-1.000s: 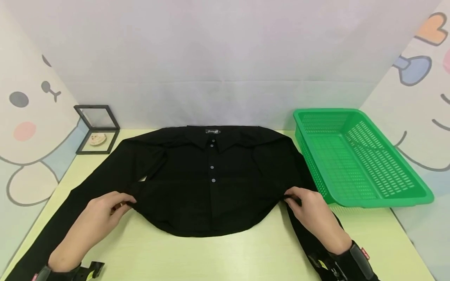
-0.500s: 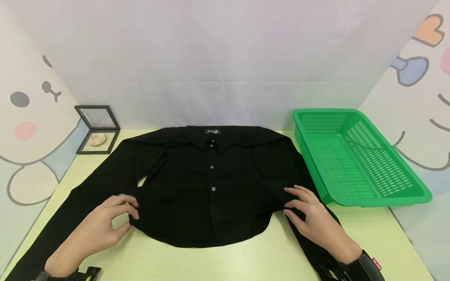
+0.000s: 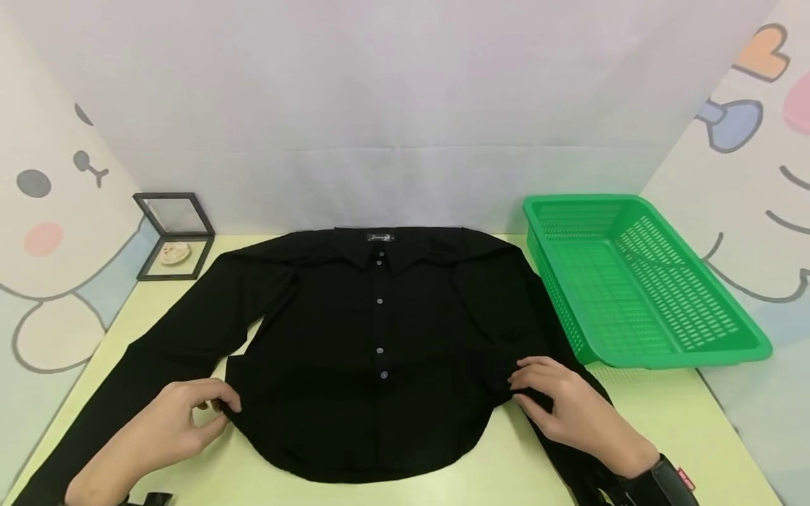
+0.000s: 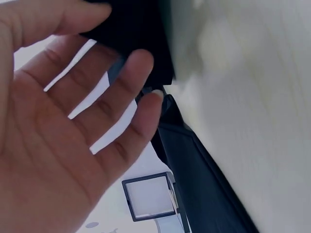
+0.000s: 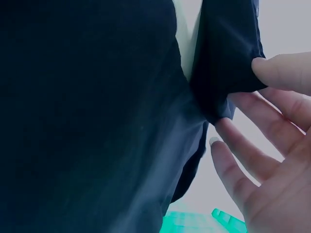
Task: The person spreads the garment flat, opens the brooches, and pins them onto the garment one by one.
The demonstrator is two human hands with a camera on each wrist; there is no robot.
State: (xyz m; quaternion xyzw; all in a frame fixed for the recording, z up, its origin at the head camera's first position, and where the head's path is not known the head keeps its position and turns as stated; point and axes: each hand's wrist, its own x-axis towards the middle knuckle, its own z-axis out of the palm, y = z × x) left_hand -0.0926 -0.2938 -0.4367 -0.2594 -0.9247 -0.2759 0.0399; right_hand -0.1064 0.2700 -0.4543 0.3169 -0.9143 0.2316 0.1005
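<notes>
A black button-up shirt [image 3: 329, 316] lies front side up, its collar at the far edge and its rounded hem toward me. My left hand [image 3: 180, 418] pinches the hem's left corner between thumb and fingers; the left wrist view has the dark cloth [image 4: 141, 43] at the thumb tip, other fingers spread below. At the right side of the hem, my right hand [image 3: 563, 407] pinches the edge, and the right wrist view has the thumb on the fabric [image 5: 228, 53]. Both sleeves stretch outward past the hands. Some fingertips are hidden behind cloth.
A green plastic basket [image 3: 595, 330] stands at the right, close to the shirt's right sleeve. On the left back corner sits an open black frame [image 3: 167, 276] with a small round beige item [image 3: 175, 253]. A white curtain [image 3: 392, 105] hangs behind the pale table [image 3: 304, 495].
The hem has come toward me and the shirt front lies more spread out, showing another button. Both hands loosened their fingers, then pinched the hem again, lower down.
</notes>
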